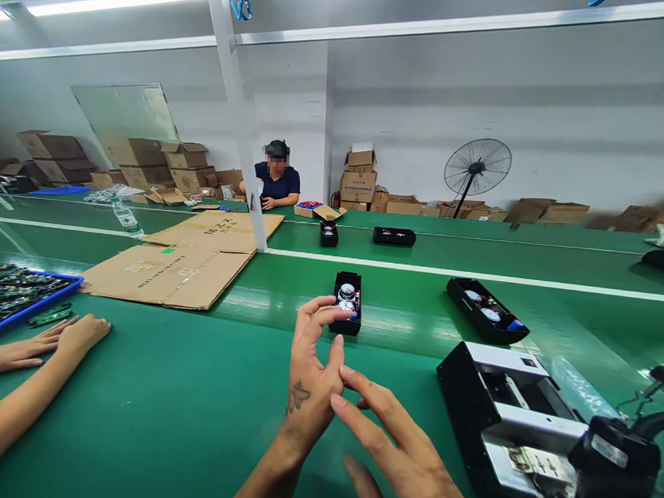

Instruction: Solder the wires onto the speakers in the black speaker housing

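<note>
Touching at the fingertips, left hand (312,379) and right hand (395,444) hold nothing, fingers spread wide, just before the black speaker housing (347,302); bare green surface (168,396) lies left of it; cardboard (171,272) print unreadable.

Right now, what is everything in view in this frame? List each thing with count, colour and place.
open black cases: five, black, along the green table; nearest one just beyond the left hand
black and silver machine: one, near right edge
blue tray: one, full of dark parts, far left
flattened cardboard: tan sheets, left of the white post
cardboard boxes: many, brown, along the back wall
standing fan: one, black, back right
seated person: one, dark blue shirt, far side
co-worker's hands: two, resting flat by the tray
left hand: fingers spread, empty, touching the right
right hand: empty, fingertips against the left palm
</note>
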A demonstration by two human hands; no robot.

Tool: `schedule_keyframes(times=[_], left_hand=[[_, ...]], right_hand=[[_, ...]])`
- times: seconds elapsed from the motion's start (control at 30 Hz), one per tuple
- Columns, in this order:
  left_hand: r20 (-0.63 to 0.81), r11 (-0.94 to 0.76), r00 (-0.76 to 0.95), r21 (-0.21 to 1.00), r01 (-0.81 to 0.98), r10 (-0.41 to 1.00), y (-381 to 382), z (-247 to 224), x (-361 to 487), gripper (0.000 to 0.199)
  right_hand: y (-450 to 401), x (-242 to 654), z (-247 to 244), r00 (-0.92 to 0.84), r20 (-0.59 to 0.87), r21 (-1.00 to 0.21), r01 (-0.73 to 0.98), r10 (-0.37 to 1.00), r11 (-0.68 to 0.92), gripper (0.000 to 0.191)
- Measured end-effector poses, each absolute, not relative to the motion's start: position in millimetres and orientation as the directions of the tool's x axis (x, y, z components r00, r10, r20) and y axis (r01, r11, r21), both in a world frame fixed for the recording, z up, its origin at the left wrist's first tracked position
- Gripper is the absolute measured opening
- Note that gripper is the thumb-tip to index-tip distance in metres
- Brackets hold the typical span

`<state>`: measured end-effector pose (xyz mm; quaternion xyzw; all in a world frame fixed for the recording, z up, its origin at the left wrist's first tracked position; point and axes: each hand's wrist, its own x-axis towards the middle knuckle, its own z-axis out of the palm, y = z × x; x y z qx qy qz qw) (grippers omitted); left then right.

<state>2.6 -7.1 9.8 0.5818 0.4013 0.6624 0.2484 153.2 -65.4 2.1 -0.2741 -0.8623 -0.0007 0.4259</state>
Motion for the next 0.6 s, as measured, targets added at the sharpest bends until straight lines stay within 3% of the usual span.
schedule_keyframes(times=[0.43,0.6], left_hand=[[0.559,-0.541,-0.173,0.829,0.144,0.811,-8.8,12.5,0.3,0.025],[0.573,-0.558,-0.183,0.819,0.13,0.799,-8.1,12.7,1.2,0.026]], right_hand=[[-66.9,152.7,6.7,-0.478,0.738,-0.246,0.467,0.476,0.85,0.045],[-66.5,151.9,5.2,-0.481,0.734,-0.238,0.48,0.48,0.845,0.052]])
